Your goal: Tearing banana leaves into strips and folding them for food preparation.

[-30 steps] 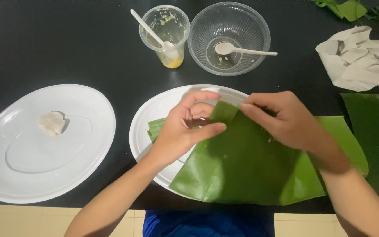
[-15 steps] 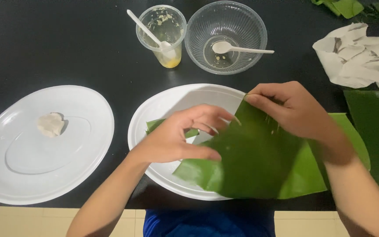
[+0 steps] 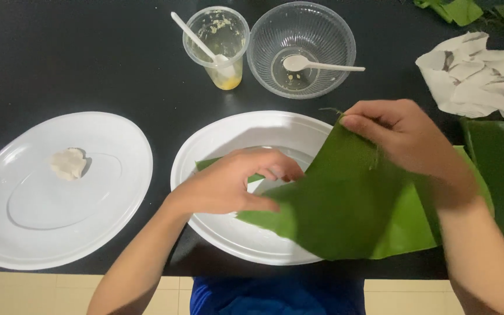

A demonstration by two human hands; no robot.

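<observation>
R hand pinches the far edge of the banana leaf, lifting it over the middle white plate. L hand, fingers curled narrow, presses the leaf's left edge. Leaf runs left-right, mostly under R hand; L nearer the fold.

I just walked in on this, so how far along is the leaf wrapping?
Done: the cup and bowl look nearly emptied, spoons left inside. In hand: the right hand lifts the leaf's top edge while the left hand presses it over the middle plate. Left: the leaf isn't closed, and one dough lump waits on the left plate.
</observation>
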